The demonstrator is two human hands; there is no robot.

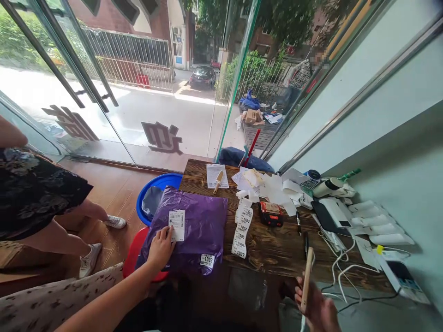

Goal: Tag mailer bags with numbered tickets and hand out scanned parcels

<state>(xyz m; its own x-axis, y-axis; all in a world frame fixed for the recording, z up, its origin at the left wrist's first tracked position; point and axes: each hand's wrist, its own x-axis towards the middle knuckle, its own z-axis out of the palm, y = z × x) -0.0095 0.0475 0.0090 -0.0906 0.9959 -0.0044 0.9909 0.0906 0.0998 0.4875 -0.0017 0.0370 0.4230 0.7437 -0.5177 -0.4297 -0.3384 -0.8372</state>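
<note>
R hand clamps slim gold phone edge-on, L hand fingers spread, pinning purple plastic mailer at white barcode label; I reckon scan step, phone needs aiming.

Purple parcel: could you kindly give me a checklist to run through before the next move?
1. Parcel fully on table: not ok, left edge overhangs.
2. Left hand flat on parcel at the label: ok.
3. 1003 sticker on parcel: ok.
4. Sticker strip apart from parcel: ok.
5. Right hand grip on slim object: ok; what it is, cannot tell.
</note>
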